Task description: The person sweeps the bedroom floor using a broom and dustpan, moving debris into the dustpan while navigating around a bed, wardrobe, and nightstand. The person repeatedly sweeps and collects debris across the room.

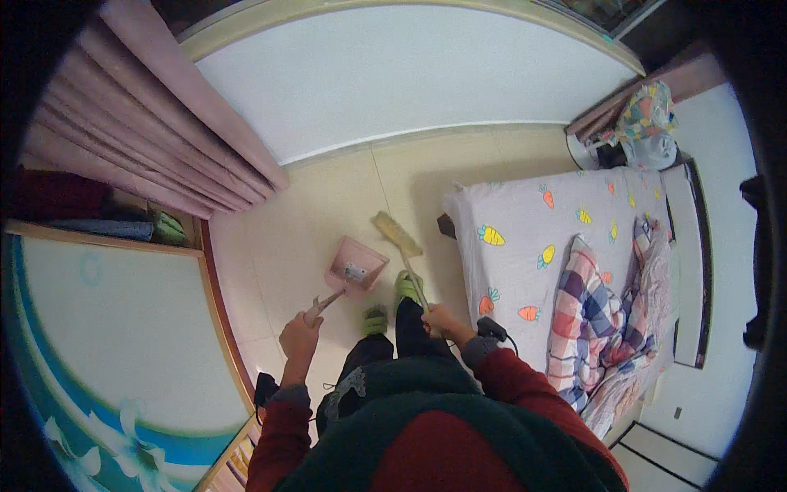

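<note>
My left hand [300,335] is closed around the handle of a pink dustpan [342,261]. The pan is held in front of my left foot, and some pale bits or a label show inside it; I cannot tell which. In my right hand [447,323] is the pale stick of a broom [396,234]. Its yellowish bristle head lies slanted just beyond my right foot, to the right of the dustpan and apart from it. Part of the stick passes in front of my green slipper [408,285].
A bed [522,209] with a carrot-print sheet and a crumpled plaid quilt [584,313] stands to the right. Pink curtains [166,123] hang at the left above a wardrobe [129,332] with folded clothes. A white wall [418,67] closes off the tiled floor [332,178] ahead.
</note>
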`<state>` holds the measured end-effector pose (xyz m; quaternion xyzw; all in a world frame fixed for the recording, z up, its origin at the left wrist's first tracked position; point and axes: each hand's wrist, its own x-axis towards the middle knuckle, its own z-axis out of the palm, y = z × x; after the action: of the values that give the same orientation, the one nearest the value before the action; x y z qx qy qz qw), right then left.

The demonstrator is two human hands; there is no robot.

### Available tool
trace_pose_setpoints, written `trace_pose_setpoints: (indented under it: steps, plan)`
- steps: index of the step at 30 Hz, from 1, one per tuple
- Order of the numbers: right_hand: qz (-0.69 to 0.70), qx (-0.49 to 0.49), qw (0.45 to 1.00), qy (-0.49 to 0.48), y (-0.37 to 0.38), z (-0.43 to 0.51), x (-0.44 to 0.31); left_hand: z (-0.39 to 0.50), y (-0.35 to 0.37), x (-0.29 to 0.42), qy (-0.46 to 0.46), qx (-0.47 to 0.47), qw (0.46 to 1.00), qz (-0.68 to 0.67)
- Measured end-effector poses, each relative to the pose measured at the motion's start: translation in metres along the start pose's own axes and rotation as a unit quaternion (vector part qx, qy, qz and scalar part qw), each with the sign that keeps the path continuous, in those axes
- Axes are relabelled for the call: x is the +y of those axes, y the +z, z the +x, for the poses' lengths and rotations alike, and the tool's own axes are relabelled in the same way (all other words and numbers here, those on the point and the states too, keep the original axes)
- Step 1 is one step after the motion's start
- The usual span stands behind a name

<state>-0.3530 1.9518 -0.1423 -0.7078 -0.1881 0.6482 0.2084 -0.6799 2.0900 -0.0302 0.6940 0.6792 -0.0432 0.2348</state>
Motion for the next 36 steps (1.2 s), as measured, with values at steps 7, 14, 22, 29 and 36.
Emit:
trace_pose_setpoints:
  steps: [7, 14, 22, 29, 36]
  plan:
    - [0.131, 0.012, 0.991, 0.026, -0.069, -0.049, -0.061, 0.001, 0.004, 0.007, 0.0, 0.012, 1.0, 0.02]
    - [-0.273, 0.02, 0.935, -0.225, -0.088, 0.057, -0.054, 0.005, 0.008, 0.018, -0.01, 0.02, 0.999, 0.041]
    - [0.078, -0.027, 0.996, -0.018, -0.071, 0.026, -0.083, 0.017, 0.005, 0.027, -0.023, 0.027, 0.999, 0.022]
    - [0.166, 0.023, 0.986, -0.014, -0.127, 0.014, -0.085, 0.056, 0.001, 0.063, 0.0, 0.031, 0.999, -0.005]
    - [-0.017, 0.069, 0.986, -0.149, -0.141, 0.1, -0.054, 0.114, -0.009, 0.12, 0.015, 0.055, 0.998, 0.006]
